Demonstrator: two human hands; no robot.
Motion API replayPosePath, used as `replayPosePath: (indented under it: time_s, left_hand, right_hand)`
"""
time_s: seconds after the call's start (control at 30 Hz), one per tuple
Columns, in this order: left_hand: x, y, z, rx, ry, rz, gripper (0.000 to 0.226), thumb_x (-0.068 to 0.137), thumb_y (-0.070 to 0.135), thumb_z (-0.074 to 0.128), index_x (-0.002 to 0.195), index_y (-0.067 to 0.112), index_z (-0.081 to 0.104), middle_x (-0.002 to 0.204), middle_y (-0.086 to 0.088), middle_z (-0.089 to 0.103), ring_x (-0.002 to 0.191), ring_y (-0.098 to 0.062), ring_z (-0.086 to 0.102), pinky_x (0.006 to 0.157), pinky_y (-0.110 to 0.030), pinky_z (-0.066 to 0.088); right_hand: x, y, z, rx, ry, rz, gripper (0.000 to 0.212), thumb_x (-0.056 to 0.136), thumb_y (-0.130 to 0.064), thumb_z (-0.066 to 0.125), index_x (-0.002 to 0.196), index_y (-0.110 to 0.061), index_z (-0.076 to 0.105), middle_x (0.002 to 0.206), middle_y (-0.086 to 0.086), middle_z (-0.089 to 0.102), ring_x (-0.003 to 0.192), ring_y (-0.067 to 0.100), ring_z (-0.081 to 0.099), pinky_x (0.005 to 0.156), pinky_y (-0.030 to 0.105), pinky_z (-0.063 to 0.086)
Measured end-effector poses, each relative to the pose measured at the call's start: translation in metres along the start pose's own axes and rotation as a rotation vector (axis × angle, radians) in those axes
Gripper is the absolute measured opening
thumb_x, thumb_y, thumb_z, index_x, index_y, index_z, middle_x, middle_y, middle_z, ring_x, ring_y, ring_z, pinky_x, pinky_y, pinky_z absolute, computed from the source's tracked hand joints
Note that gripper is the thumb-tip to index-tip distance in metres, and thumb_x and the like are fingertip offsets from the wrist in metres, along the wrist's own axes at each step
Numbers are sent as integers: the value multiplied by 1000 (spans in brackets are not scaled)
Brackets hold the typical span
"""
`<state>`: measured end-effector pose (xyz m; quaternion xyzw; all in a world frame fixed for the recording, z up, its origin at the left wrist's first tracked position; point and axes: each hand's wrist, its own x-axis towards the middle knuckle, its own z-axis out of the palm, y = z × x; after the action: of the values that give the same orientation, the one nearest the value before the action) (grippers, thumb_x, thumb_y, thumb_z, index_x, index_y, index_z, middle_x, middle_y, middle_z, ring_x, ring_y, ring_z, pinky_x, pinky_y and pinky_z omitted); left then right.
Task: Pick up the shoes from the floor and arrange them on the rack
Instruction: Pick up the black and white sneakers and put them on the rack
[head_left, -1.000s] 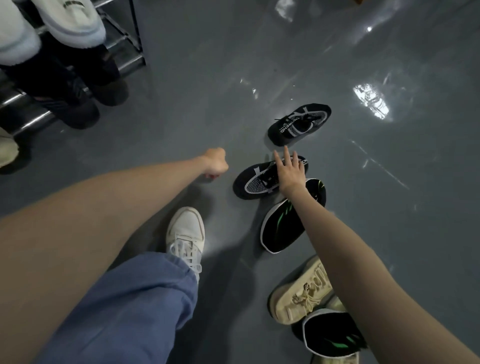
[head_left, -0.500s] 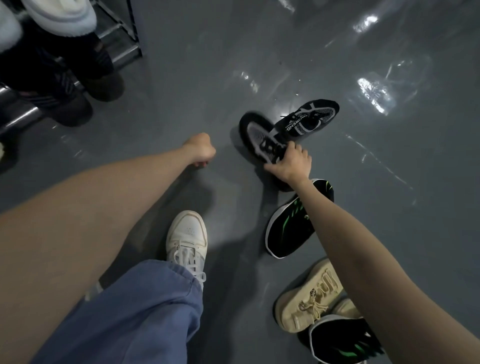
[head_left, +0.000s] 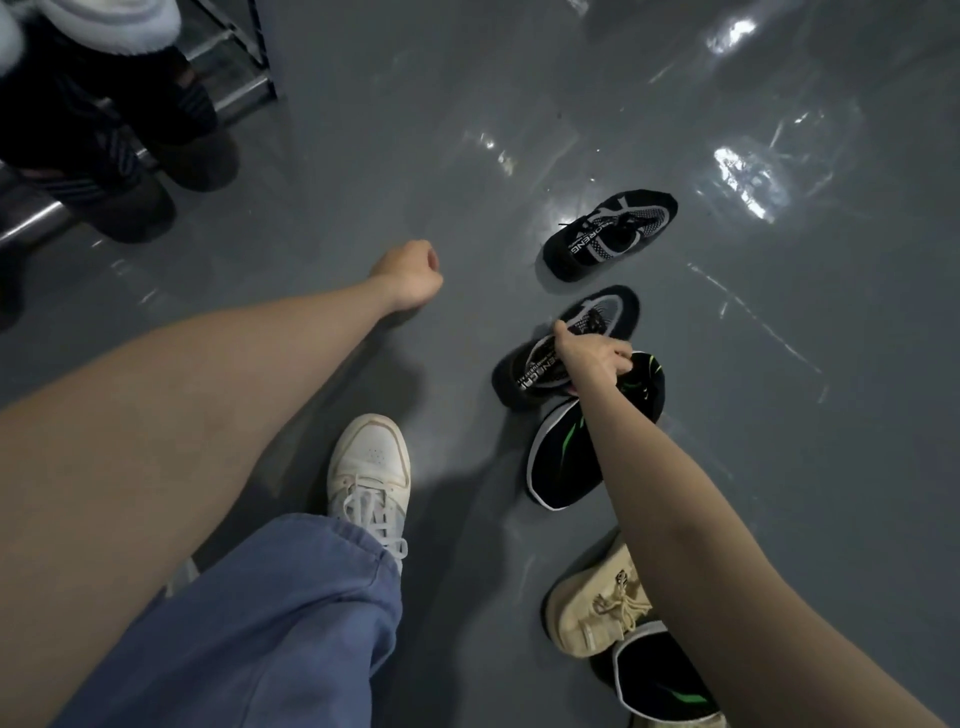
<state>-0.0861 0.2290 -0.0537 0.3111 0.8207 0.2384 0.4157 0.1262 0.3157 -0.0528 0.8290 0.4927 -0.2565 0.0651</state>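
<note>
My right hand (head_left: 592, 356) grips a black-and-white mesh shoe (head_left: 540, 366) by its opening, lifted just above the grey floor. Its twin (head_left: 613, 234) lies on the floor farther away. Under my right wrist lies a black shoe with green stripes (head_left: 563, 457). Near my right elbow sit a cream shoe (head_left: 597, 608) and another black-and-green shoe (head_left: 654, 680). My left hand (head_left: 410, 275) is a closed fist with nothing in it, held over the floor to the left. The rack (head_left: 244, 57) stands at the top left.
The rack holds dark shoes (head_left: 104, 156) and white ones (head_left: 119, 26) on its metal bars. My own white sneaker (head_left: 369, 467) and blue trouser leg (head_left: 270, 623) fill the lower middle. The glossy grey floor (head_left: 779, 415) spreads to the right.
My right hand closed on the black-and-white shoe, lifted and turned it, and now holds it lower, closer to the black-and-green shoe. My left fist has barely shifted.
</note>
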Motion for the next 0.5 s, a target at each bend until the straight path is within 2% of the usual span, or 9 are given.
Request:
replayPosePath:
  time_s: [0.07,0.13,0.2,0.27,0.33,0.4,0.47,0.5]
  left_hand:
    - [5,-1,6,42,19,41,31,86,17,49,116,17,58,123,-12,63,114,-32,58,95,-33,46]
    - [12,-4,10,95,20,72,32,86,19,48,118,19,56,124,-11,62,115,-33,57,95,-34,46]
    - [18,-5,10,125,17,80,33,86,18,48,118,19,56,124,-11,62,115,-34,57,95,-35,46]
    - [23,-6,8,135,12,84,33,86,17,49,118,18,56,124,-12,63,115,-34,57,96,-35,46]
    - [27,-9,6,136,0,94,33,85,14,49,117,16,57,124,-12,63,115,-33,58,96,-34,46]
    - [27,-14,4,144,-5,87,32,85,12,50,116,14,58,123,-12,64,115,-32,58,95,-34,46]
    - [26,-19,2,126,2,43,30,86,12,50,114,13,60,118,-12,66,110,-31,61,92,-34,48]
    - [25,-22,2,88,-8,11,27,86,11,49,110,12,61,113,-13,68,103,-31,64,89,-35,50]
  right_hand:
    - [2,-13,-2,-110,169,-89,110,83,-56,62,150,7,2,154,24,18,141,37,27,110,45,37]
    - [9,-35,-7,-160,259,-329,99,87,-42,63,154,-2,2,158,27,12,145,41,20,115,48,28]
    - [19,-61,-12,-160,195,-530,92,88,-26,64,156,-13,3,161,22,5,144,42,22,114,49,31]
    - [32,-85,-18,-112,66,-558,83,89,-21,61,155,-18,11,162,13,2,142,42,25,115,46,32]
    - [48,-100,-24,-113,-14,-492,68,89,-28,62,149,-14,33,159,11,15,139,40,31,116,40,32]
    - [60,-103,-32,-148,-86,-462,53,86,-25,68,134,-9,52,146,13,37,133,33,42,113,34,38]
    - [62,-98,-36,-104,-109,-511,30,84,-14,68,113,-10,60,118,11,58,120,28,53,97,27,49]
    - [57,-95,-35,-41,-98,-556,19,83,-9,66,100,-13,59,100,7,61,107,25,58,84,23,50]
